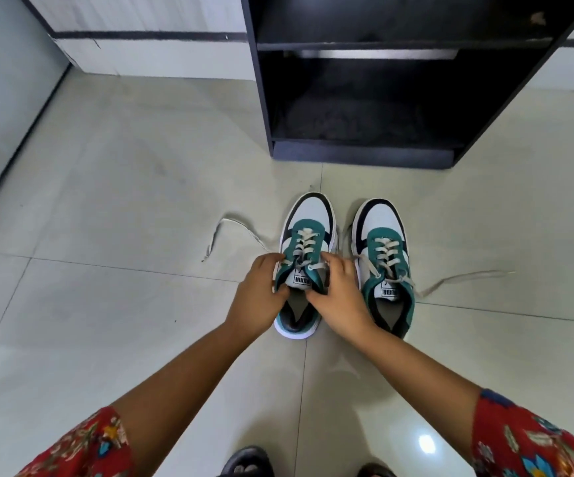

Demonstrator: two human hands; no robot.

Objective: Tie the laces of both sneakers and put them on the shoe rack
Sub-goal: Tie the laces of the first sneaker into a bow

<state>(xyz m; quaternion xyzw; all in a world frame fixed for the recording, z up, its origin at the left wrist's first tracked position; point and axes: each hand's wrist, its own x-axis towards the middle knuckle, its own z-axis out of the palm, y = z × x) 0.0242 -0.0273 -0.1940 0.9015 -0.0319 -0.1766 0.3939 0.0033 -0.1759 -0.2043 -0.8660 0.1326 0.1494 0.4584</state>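
Observation:
Two green, white and black sneakers stand side by side on the tiled floor, toes pointing at the shoe rack [364,156]. My left hand [258,294] grips the left side of the left sneaker [309,215] by its tongue. My right hand [340,297] holds the same sneaker's right side, fingers at the top eyelets. Its loose lace [223,232] trails out to the left across the floor. The right sneaker [382,235] stands untouched, its untied lace [464,278] lying off to the right.
The black shoe rack has open shelves, the lowest one dark and dusty. A white wall with a dark stripe [141,36] runs behind it. My feet in dark sandals [247,463] show at the bottom edge. Pale floor tiles [106,201] spread to the left.

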